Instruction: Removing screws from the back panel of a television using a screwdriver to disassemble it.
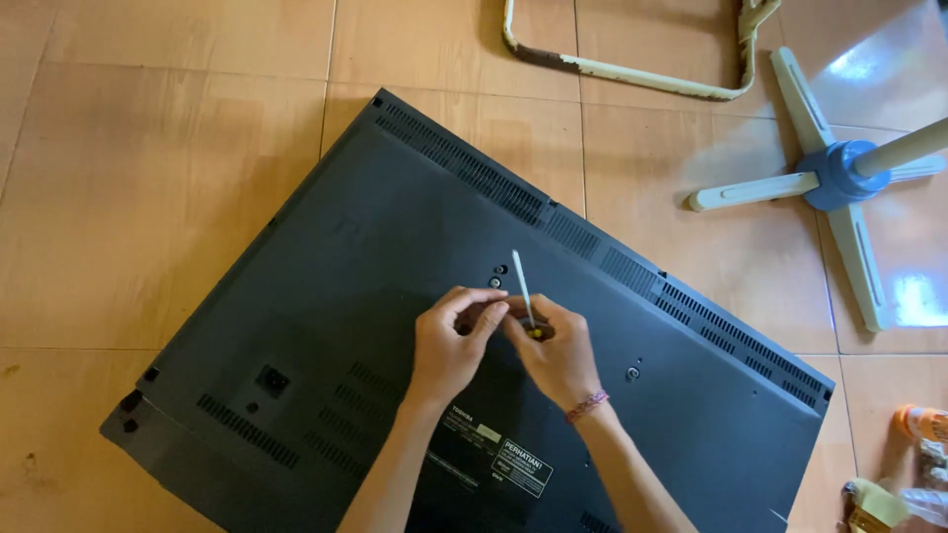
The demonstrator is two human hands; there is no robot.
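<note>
A large flat television lies face down on the tiled floor, its dark grey back panel up. Both my hands meet over the middle of the panel. My right hand grips a screwdriver by its handle, and the metal shaft points away from me toward two small screw holes. My left hand pinches the same tool at the handle end, fingers touching the right hand. A braided band sits on my right wrist. Another screw shows on the panel to the right of my hands.
A fan stand with a cross-shaped base and pale pole stands at the upper right. A worn bent metal frame lies at the top. Small items, including an orange-capped bottle, sit at the lower right. A power socket is on the panel's lower left.
</note>
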